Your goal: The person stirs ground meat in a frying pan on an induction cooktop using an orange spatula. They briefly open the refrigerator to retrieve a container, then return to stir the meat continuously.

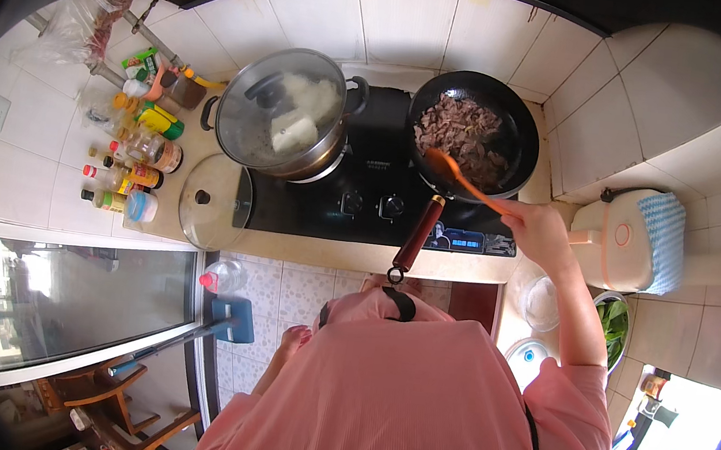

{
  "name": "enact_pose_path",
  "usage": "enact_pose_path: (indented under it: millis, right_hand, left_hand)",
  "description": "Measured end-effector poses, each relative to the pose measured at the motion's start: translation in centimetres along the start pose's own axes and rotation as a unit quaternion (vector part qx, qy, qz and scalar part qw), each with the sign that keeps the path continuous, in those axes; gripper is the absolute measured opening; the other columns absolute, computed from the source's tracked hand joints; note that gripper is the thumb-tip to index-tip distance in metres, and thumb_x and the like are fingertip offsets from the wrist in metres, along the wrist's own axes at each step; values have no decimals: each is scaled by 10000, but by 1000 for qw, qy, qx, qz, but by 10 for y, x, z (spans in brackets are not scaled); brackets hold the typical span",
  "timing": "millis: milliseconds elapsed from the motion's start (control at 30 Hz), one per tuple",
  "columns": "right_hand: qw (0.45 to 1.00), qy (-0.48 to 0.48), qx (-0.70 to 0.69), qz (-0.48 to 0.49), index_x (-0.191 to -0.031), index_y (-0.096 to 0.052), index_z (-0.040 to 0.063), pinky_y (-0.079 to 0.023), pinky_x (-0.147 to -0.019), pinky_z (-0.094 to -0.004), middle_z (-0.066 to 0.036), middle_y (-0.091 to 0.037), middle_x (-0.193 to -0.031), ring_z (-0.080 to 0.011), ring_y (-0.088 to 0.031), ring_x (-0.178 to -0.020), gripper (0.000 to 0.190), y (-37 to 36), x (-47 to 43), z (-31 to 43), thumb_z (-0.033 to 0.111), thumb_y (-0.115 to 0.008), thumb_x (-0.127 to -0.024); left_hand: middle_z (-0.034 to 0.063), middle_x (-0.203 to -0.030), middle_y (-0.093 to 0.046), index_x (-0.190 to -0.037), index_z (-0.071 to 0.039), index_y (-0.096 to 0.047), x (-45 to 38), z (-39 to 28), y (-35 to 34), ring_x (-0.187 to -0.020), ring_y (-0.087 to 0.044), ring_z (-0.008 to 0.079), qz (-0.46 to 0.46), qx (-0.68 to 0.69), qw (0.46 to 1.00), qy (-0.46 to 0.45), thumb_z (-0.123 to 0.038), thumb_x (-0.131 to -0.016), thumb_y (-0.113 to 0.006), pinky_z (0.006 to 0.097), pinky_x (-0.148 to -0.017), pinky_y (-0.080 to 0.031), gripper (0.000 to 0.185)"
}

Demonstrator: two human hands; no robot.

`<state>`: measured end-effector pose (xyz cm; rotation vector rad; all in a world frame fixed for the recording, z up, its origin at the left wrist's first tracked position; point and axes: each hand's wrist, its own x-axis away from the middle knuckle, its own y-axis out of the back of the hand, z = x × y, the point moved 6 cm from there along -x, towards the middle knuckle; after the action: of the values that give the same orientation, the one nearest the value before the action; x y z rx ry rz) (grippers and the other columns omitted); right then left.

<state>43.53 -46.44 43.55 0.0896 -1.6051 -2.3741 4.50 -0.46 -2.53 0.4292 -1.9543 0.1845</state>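
My right hand [538,235] grips the handle of an orange spatula [447,168], whose head rests at the near edge of the sliced meat [461,130]. The browned meat lies in a black frying pan [523,133] on the right burner. The pan's dark red handle [420,232] points towards me, with no hand on it. My left hand [295,339] hangs low beside my body; its fingers look curled, but part of it is hidden. On the left burner stands a steel pot [313,170] under a steamy glass lid, with pale chunks inside.
A second glass lid [191,219] lies left of the black gas stove [377,140], overlapping its edge. Several sauce bottles [149,151] line the left wall. A rice cooker [619,238] stands at right, near a bowl of leafy greens [615,327] and a plastic tub [542,302].
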Motion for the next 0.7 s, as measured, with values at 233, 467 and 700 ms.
enact_pose_path:
  millis: [233, 467, 700]
  right_hand:
    - [986, -70, 88, -124, -1051, -672, 202, -501, -698, -427, -142, -660, -836, -334, -624, -776, 237, -4, -64, -29, 195, -574, -835]
    - [974, -149, 54, -162, -1062, -667, 163, -491, -743, -416, -143, -665, -896, -317, -627, -836, 241, 14, -103, -74, 192, -580, -839]
    - [995, 80, 35, 47, -983, -692, 152, -491, -774, -408, -125, -668, -887, -304, -625, -862, 236, -15, -122, -14, 140, -612, -761]
  left_hand:
    - [101, -952, -656, -1149, -11, -549, -4, -5, -2, -817, -637, 198, 7, 31, 999, -6, -127, -858, -548, 298, -741, -536, 313]
    - [105, -954, -657, -1121, -24, -555, 10, -3, -6, -821, -638, 190, -19, 125, 992, 15, -121, -866, -543, 288, -757, -534, 273]
    - [144, -1017, -642, -1153, 35, -535, -18, 26, 0, -937, -629, 226, 47, 41, 998, -21, -103, -873, -533, 313, -820, -522, 313]
